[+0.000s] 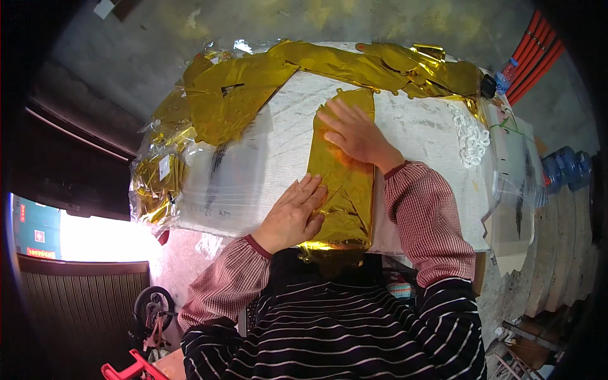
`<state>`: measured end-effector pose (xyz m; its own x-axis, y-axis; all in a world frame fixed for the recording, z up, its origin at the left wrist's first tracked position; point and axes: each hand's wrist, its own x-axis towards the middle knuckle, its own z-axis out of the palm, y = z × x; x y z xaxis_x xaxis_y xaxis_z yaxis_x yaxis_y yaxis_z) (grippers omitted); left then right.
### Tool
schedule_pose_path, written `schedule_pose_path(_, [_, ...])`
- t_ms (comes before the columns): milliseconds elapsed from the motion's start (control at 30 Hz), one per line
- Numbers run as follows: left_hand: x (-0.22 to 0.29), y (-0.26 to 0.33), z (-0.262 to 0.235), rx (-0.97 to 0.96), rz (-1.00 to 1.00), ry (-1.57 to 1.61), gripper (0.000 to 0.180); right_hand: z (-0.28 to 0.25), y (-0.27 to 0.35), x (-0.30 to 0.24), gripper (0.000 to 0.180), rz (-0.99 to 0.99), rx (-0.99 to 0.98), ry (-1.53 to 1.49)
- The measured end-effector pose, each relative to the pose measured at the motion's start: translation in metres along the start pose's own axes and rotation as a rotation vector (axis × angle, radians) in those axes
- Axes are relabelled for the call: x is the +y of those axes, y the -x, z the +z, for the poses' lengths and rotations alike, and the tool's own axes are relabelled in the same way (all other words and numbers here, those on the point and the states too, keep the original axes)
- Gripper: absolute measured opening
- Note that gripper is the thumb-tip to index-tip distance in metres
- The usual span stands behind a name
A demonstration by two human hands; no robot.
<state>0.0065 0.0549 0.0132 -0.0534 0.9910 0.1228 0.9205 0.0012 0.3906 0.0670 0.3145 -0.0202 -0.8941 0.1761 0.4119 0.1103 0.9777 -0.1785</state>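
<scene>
A flat, uninflated gold foil balloon (345,209) with small tabs along its rim lies lengthwise in front of me, its near end hanging over the table edge. My left hand (292,212) rests on its left edge, fingers stretched out and lying flat. Farther up, my right hand (360,135) lies on the upper part of the foil with the fingers spread and the palm down. Neither hand grips anything. Creases run across the lower half of the foil.
More gold foil balloons (237,95) lie along the table's far edge. Clear plastic bags (231,171) are at the left, one bag with folded gold foil (155,180). White plastic chain links (470,136) and plastic sheets (512,183) lie right on the white-covered table (418,171).
</scene>
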Motion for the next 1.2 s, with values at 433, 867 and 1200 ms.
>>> schedule_pose_path(433, [0.001,0.000,0.000,0.019,0.020,0.015,0.051,0.001,0.000,-0.020,0.054,-0.137,-0.135,-0.040])
schedule_pose_path(867, [0.026,-0.009,0.006,0.101,0.196,-0.041,0.047,0.009,0.006,-0.016,0.057,-0.079,-0.189,-0.066])
schedule_pose_path(1200, [0.068,-0.001,0.025,0.022,0.330,-0.074,0.061,0.012,0.003,-0.018,0.059,-0.086,-0.195,-0.083])
